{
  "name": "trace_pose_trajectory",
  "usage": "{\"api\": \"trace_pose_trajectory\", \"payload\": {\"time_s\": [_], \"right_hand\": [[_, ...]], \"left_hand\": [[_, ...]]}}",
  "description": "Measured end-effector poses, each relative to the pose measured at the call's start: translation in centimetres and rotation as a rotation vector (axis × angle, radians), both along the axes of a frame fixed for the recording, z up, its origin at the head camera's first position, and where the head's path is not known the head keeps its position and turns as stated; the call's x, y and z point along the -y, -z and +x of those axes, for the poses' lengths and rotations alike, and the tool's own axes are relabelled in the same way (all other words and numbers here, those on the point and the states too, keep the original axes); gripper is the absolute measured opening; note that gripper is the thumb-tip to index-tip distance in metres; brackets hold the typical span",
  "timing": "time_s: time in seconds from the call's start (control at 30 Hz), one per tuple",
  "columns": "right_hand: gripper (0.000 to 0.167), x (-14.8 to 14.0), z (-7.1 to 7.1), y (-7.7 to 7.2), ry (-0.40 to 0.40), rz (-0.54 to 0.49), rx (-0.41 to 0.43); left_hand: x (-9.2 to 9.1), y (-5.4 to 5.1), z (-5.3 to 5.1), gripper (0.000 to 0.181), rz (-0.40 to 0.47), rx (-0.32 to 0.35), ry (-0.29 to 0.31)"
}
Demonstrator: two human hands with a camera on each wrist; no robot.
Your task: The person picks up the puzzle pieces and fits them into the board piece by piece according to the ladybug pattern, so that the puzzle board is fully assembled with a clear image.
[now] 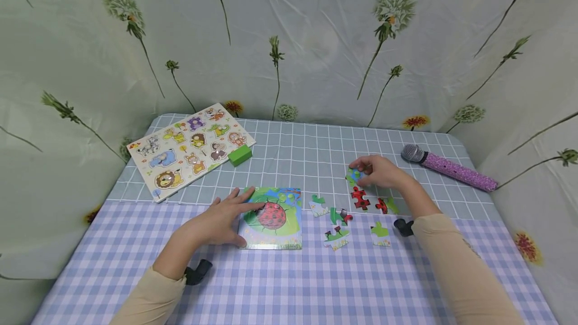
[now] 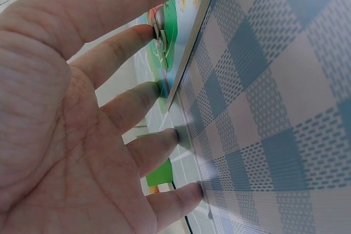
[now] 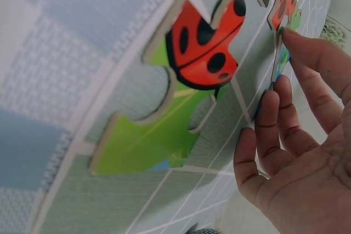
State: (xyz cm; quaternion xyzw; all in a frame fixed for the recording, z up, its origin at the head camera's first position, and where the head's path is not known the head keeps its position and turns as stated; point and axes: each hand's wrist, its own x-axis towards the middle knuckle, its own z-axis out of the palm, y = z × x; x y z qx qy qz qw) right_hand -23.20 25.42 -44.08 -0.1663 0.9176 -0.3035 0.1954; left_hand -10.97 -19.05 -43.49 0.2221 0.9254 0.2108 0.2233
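Note:
A square ladybug puzzle board (image 1: 272,232) lies on the table, and my left hand (image 1: 220,219) rests at its left side. That hand's fingers are spread and fairly straight, with the thumb at the board's near edge and fingertips on its picture. Farther right, my right hand (image 1: 379,172) pinches a blue-and-green puzzle piece (image 1: 354,175) between thumb and fingers. Close by it lie a red spotted piece (image 1: 359,198) and a red-and-green piece (image 3: 189,80). Between the board and the right hand sit several loose pieces, including a green-and-white piece (image 1: 318,205).
An animal peg puzzle (image 1: 180,174) lies at the back left, a green block (image 1: 240,155) against its corner. A pink glittery microphone (image 1: 460,170) lies at the back right. One more puzzle piece (image 1: 381,234) sits near the right forearm. A flowered curtain (image 1: 316,64) hangs behind the table.

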Motion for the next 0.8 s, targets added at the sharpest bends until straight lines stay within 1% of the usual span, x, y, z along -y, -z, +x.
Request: {"api": "trace_pose_trajectory", "payload": {"time_s": [0.3, 0.43, 0.8], "right_hand": [[0.052, 0.15, 0.00, -0.08, -0.004, 0.000, 0.009], [0.052, 0.18, -0.04, -0.06, -0.010, 0.012, 0.007], [0.048, 0.24, -0.12, 0.07, -0.007, 0.052, -0.057]], "left_hand": [[0.04, 0.09, -0.01, 0.097, 0.001, 0.002, -0.002], [0.07, 0.05, 0.01, 0.097, 0.005, 0.003, -0.004], [0.00, 0.02, -0.04, 0.098, -0.006, 0.014, -0.010]]}}
